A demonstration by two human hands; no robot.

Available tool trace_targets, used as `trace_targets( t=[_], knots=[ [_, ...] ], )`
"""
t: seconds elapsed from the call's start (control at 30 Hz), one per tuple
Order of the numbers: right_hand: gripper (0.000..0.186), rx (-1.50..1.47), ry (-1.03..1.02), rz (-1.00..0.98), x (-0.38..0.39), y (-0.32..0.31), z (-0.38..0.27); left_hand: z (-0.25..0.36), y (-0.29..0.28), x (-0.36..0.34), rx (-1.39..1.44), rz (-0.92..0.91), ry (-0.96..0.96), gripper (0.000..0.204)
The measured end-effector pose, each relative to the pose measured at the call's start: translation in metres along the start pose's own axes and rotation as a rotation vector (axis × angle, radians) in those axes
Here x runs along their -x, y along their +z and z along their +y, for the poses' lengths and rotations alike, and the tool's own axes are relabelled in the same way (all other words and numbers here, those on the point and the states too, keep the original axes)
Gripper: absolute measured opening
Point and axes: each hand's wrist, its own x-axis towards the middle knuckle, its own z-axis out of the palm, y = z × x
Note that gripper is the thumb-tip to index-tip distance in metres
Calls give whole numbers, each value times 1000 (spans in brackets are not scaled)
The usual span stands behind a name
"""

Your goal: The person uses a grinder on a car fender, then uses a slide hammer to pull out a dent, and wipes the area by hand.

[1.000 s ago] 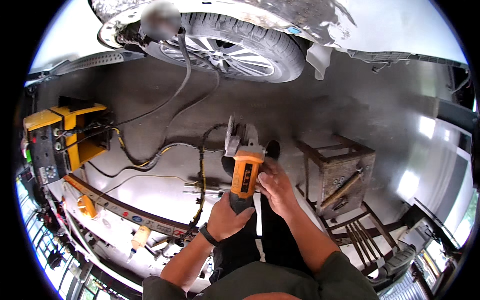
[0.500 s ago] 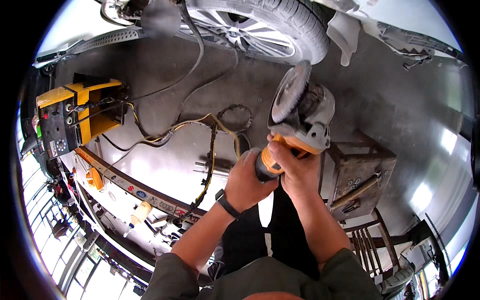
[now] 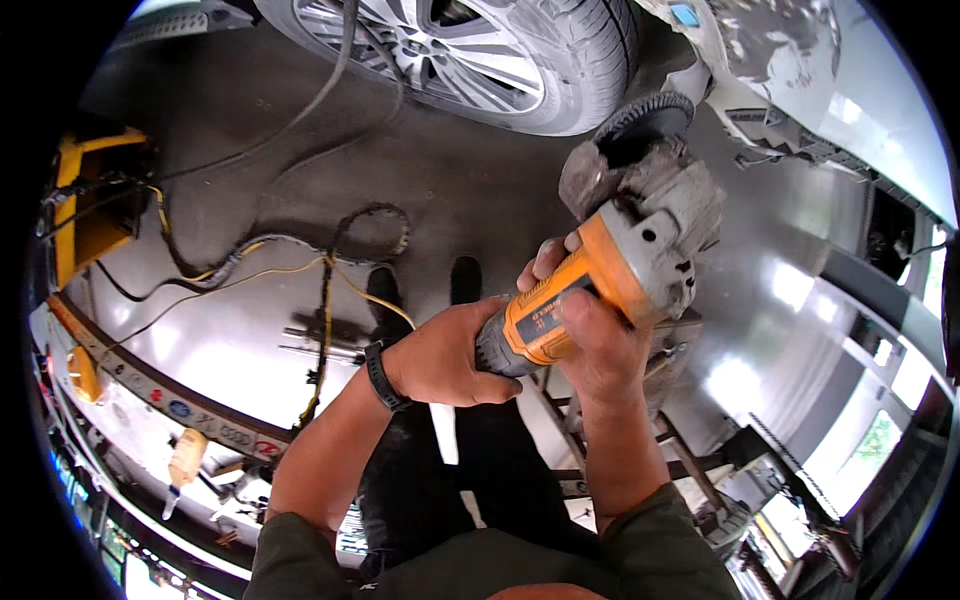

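Turning since half a second ago, an orange-and-grey angle grinder (image 3: 610, 262) is now showing its disc (image 3: 655, 118) almost edge-on. Fingers closed, the left hand (image 3: 445, 352) is wrapping the dark rear handle (image 3: 497, 345), while the right hand (image 3: 608, 355) is clasping the orange body, thumb on top. Held above the floor (image 3: 480, 205), the grinder is pointing outward and rightward, its disc appearing beside a car wheel (image 3: 480, 92). At left, cables (image 3: 285, 270) are looping across the floor, near a yellow machine (image 3: 67, 235).
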Motion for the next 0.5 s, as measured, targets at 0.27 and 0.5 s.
trace_targets(
  t=[0.27,0.5],
  knots=[
    [41,266,-36,228,-25,12,-24,-19,21,-31,75,179,127,68],
    [53,219,-55,113,-39,11,-33,5,31,-36,-63,547,370,64]
  ],
)
